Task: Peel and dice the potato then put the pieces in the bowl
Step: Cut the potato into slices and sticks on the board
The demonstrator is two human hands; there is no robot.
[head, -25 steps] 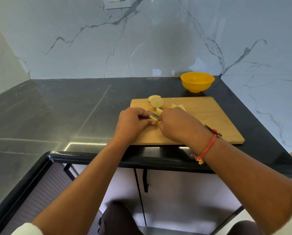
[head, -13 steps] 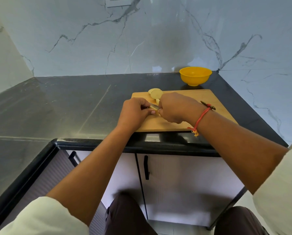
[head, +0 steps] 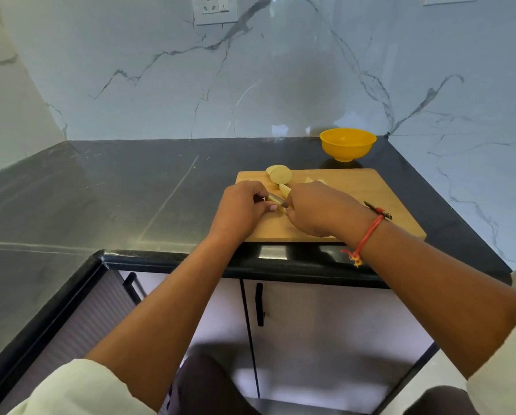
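The right hand (head: 316,208) is curling tight around the knife (head: 276,200), whose blade is pointing across toward the left hand (head: 239,208). The left fingers are bending over a small potato piece (head: 280,208) and holding it down on the cutting board (head: 355,187) by the blade. Both grips are staying clamped at the same near-left spot on the board as half a second ago. The knife's dark handle end (head: 377,209) is sticking out past the right wrist, which is wearing a red thread (head: 367,235). Just beyond the knuckles, pale cut pieces (head: 285,190) are showing more fully than a moment earlier, when the right hand was covering most of them. Two round potato slices (head: 279,174) are lying overlapped at the board's far left corner. The yellow bowl (head: 348,143) is standing on the dark worktop (head: 131,190) just behind the board, apart from it. The hands are blocking the view of the cut itself.
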